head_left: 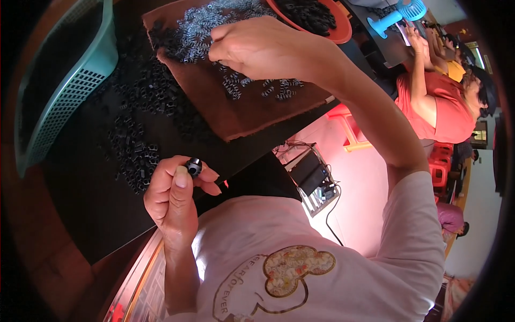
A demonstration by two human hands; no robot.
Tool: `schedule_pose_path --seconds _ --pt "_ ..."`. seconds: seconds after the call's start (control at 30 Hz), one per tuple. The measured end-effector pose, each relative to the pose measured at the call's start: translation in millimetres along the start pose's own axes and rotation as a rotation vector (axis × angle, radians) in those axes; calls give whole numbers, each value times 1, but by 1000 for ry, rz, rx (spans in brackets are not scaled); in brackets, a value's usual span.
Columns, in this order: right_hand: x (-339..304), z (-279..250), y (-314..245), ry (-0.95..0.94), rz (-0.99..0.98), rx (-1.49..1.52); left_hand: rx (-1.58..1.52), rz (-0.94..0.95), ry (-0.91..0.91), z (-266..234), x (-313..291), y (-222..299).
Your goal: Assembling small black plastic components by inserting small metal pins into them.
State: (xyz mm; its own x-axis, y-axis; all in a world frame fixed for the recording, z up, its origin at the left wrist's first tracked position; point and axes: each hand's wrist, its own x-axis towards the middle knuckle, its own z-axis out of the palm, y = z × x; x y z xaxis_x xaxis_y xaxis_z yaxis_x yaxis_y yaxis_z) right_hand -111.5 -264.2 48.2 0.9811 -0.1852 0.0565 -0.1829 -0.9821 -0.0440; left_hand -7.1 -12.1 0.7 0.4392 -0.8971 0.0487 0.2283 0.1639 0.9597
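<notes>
Dark lettering on the white shirt.
At 6 o'clock in the view, the wearer's shirt [316, 228] bears one line of curved lettering [234, 284], partly capitals and partly flowing script, thin and brownish. It bends along the 8-to-9 o'clock side of a rounded, gold-edged patch [298, 271] with a mottled, multicoloured fill. The letters stand sideways, tops toward about 10 o'clock.

1. Pinkish floor [359, 188] is super bright, nearly washed out, while the black worktop [107, 214] sits way dimmer.
2. Metal coils [201, 27] catch cool glints.
3. Fisheye bends stuff near the rim; corners go black.
</notes>
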Motion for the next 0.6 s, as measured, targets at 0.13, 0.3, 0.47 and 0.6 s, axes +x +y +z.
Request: schedule_pose_path --seconds 0.13,0.3,0.47,0.6 --pt "10 4 -3 0 -25 -34 1 13 7 -1 -1 -2" --pt "14 6 -7 3 20 -74 -19 4 24 -1 -1 -1" --pt "-3 2 -2 200 89 77 -1 13 29 -1 -1 0" --pt "-21 9 1 403 63 455 -3 16 16 -2 1 0"
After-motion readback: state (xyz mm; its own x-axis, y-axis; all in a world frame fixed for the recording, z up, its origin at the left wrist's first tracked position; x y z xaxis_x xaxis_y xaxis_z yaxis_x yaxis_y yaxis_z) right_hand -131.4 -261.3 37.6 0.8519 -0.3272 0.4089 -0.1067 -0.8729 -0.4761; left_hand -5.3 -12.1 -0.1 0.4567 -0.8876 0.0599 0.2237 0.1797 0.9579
